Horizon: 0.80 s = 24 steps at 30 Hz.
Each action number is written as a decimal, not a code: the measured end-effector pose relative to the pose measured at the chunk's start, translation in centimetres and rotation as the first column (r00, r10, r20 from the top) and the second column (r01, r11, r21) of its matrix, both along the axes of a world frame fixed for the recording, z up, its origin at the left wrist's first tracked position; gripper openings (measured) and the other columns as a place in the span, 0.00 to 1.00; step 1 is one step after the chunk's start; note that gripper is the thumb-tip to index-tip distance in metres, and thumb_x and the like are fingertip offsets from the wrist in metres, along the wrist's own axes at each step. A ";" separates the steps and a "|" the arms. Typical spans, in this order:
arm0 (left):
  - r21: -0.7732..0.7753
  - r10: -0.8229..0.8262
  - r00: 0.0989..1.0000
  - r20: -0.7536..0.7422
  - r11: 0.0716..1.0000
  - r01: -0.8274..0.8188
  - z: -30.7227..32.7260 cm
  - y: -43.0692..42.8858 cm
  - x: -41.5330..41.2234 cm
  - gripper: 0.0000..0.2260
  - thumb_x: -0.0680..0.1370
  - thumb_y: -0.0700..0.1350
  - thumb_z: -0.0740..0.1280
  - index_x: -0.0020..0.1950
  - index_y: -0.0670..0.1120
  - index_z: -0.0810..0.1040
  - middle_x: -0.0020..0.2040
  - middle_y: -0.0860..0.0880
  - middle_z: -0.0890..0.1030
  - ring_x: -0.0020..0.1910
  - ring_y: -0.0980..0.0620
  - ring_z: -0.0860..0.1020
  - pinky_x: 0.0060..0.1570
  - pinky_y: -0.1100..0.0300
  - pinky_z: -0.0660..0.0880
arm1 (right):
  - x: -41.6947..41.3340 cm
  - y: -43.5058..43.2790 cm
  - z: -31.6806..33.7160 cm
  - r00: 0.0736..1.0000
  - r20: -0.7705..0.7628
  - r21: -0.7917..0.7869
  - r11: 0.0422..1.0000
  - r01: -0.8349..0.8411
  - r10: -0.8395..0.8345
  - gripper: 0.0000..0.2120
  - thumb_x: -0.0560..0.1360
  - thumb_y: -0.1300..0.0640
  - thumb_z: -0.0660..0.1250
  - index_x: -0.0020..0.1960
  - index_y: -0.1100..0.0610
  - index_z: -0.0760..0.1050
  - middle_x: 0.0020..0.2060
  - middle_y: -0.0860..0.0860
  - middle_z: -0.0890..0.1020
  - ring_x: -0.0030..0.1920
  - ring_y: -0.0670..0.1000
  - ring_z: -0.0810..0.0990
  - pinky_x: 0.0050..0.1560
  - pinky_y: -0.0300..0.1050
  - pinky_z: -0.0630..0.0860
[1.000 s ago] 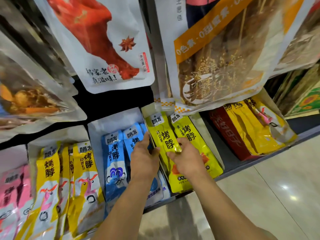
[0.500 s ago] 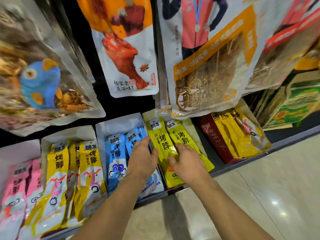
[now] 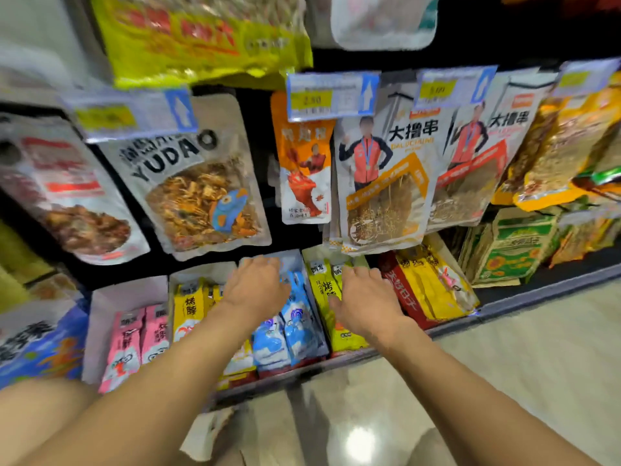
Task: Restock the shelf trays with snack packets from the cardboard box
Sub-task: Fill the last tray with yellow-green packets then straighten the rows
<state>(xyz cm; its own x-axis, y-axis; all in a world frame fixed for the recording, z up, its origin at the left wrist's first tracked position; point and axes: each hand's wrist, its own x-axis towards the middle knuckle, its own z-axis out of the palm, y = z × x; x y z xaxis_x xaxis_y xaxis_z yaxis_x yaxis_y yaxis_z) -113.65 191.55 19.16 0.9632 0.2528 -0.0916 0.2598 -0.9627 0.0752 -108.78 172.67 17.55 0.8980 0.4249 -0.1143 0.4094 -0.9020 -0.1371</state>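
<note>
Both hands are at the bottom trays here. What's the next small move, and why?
Probably lift both hands away and reach down for more packets. The left hand lies flat over the blue packets and the right hand over the yellow-green packets. Neither seems to hold anything, and both rows look settled in their trays. The frame is blurred, so this is a guess.

You get bright overhead light | glare on floor (image 3: 361, 443) lower centre | motion blur strongest upper left | your frame edges bow
</note>
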 end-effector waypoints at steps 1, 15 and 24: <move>0.007 0.006 1.000 0.002 1.000 -0.006 1.4 0.4 -0.9 0.25 0.81 0.58 0.60 0.74 0.46 0.66 0.70 0.45 0.72 0.68 0.40 0.68 0.65 0.46 0.69 | -0.6 0.4 1.1 1.000 0.013 0.006 1.000 -0.020 0.020 0.28 0.81 0.41 0.58 0.74 0.58 0.63 0.70 0.58 0.70 0.70 0.62 0.67 0.66 0.57 0.67; 0.148 0.285 0.949 0.139 0.941 -0.304 15.2 7.4 -14.0 0.22 0.78 0.59 0.61 0.65 0.47 0.73 0.65 0.45 0.75 0.65 0.39 0.71 0.61 0.46 0.72 | -9.8 9.9 14.2 0.934 0.190 0.048 0.947 -0.317 0.303 0.29 0.81 0.41 0.58 0.74 0.58 0.61 0.68 0.59 0.72 0.68 0.63 0.69 0.66 0.60 0.70; 0.147 0.504 0.839 0.203 0.832 -0.535 18.4 12.9 -25.9 0.24 0.79 0.60 0.60 0.70 0.47 0.69 0.68 0.45 0.73 0.66 0.40 0.70 0.60 0.44 0.71 | -16.9 17.5 18.1 0.835 0.263 0.078 0.851 -0.519 0.484 0.29 0.81 0.42 0.58 0.75 0.58 0.61 0.70 0.59 0.70 0.70 0.63 0.67 0.66 0.60 0.67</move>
